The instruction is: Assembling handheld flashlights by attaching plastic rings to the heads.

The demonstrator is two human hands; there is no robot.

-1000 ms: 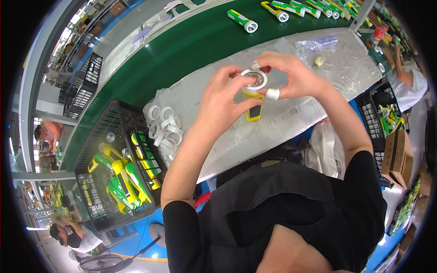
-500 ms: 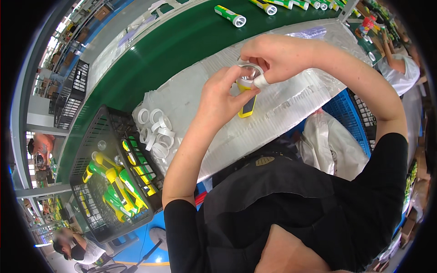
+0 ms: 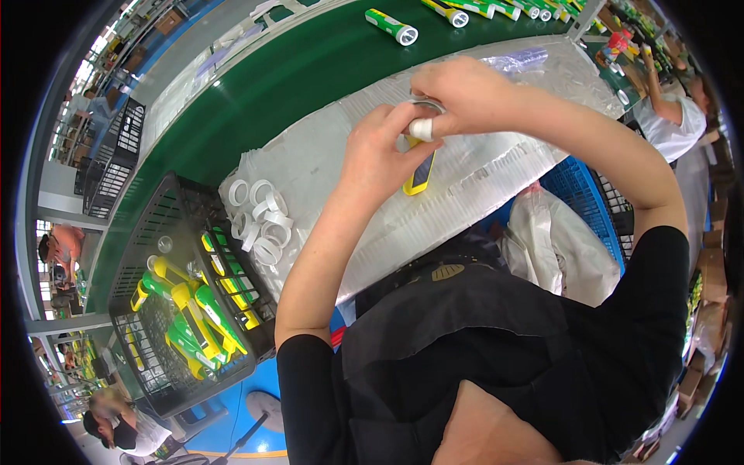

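Both my hands meet over the head end of a yellow flashlight [image 3: 417, 183], whose body with a dark panel slants down toward me. My left hand [image 3: 377, 155] grips the flashlight from the left, fingers wrapped at the head. From the right, my right hand [image 3: 459, 94] closes over the head's rim, its thumb wrapped in white tape. A thin ring edge [image 3: 426, 103] shows between the fingers; most of the head and lens is hidden. Several loose white rings [image 3: 262, 188] lie piled left of my left forearm.
A plastic-wrapped work surface [image 3: 333, 267] lies under my hands, with a green conveyor belt [image 3: 310, 101] beyond it carrying several flashlights [image 3: 391, 27]. At left stands a black crate [image 3: 174, 399] of flashlight parts. A white sack [image 3: 554, 248] and blue crate [image 3: 583, 198] sit at right.
My right hand has turned inward over the flashlight's head, and its taped thumb has moved left. The clear lens, visible before, is now mostly covered.
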